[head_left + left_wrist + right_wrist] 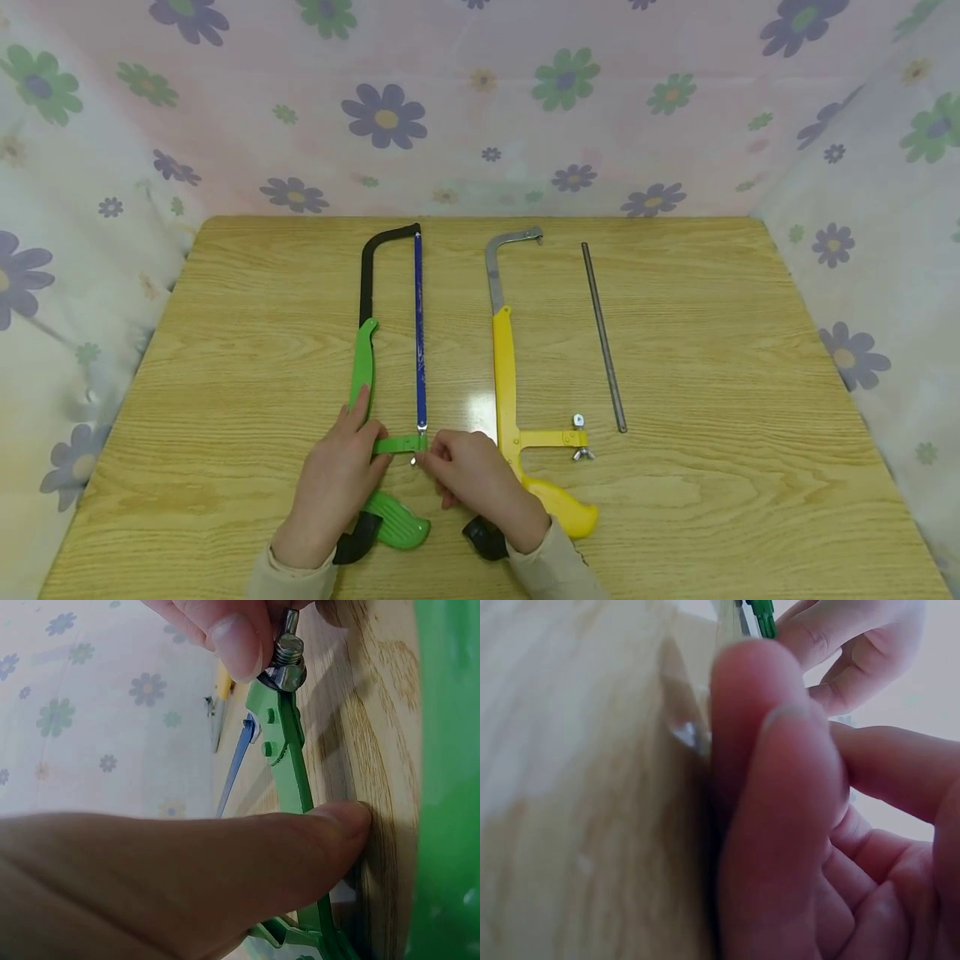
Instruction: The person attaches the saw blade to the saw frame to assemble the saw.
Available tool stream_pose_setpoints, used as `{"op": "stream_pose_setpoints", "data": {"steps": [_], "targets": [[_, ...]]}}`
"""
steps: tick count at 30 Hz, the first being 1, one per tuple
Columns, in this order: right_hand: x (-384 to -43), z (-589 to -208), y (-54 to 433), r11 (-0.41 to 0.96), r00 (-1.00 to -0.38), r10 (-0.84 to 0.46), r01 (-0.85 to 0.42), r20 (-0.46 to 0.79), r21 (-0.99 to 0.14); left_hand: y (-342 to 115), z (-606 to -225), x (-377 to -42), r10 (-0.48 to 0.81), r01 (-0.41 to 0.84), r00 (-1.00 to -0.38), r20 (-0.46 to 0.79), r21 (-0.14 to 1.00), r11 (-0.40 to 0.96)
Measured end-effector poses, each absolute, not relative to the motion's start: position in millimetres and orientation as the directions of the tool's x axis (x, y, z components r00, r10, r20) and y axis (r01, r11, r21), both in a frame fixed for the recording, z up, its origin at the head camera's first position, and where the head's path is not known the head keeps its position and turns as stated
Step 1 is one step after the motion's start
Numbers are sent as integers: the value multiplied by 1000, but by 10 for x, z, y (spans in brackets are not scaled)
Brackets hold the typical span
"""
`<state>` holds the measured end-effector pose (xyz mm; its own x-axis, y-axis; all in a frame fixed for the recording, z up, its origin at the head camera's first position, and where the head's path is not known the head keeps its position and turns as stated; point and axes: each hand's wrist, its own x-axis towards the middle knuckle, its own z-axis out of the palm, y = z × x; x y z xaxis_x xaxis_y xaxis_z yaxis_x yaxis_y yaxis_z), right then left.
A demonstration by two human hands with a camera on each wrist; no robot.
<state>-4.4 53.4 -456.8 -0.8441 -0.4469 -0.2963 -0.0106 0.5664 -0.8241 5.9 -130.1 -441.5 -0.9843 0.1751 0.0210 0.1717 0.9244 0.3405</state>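
A green hacksaw [362,358] with a black front bow lies on the table, its blue blade [420,333] spanning from the front tip to the short green arm. My left hand [333,475] grips the green frame, the thumb [337,832] lying across that arm in the left wrist view. At the arm's end my right hand [483,479] pinches at the silver wing nut [286,675] with thumb and finger. Part of the wing nut is hidden by those fingertips. In the right wrist view, the thumb and finger cover what is between them.
A yellow hacksaw [506,358] with no blade lies just right, its handle [566,508] partly behind my right wrist. Its arm carries a wing nut [583,454]. Farther right lies a loose grey blade [603,342]. Flowered cloth [465,108] surrounds the wooden table [712,375].
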Motion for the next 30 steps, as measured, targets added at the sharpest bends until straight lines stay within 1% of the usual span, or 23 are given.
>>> {"op": "stream_pose_setpoints", "data": {"steps": [9, 17, 30], "targets": [[-44, -4565, 537, 583, -843, -445, -14, -304, -813, -1303, -4413, 57, 172, 170, -985, 24, 340, 925], [-38, -4554, 537, 618, -854, -445, -76, -269, -782, -1299, -4430, 55, 171, 171, -985, 30, 337, 926], [-32, -4569, 533, 624, -861, -440, -90, -254, -776, -1295, -4426, 61, 170, 172, -985, 36, 343, 924]]}}
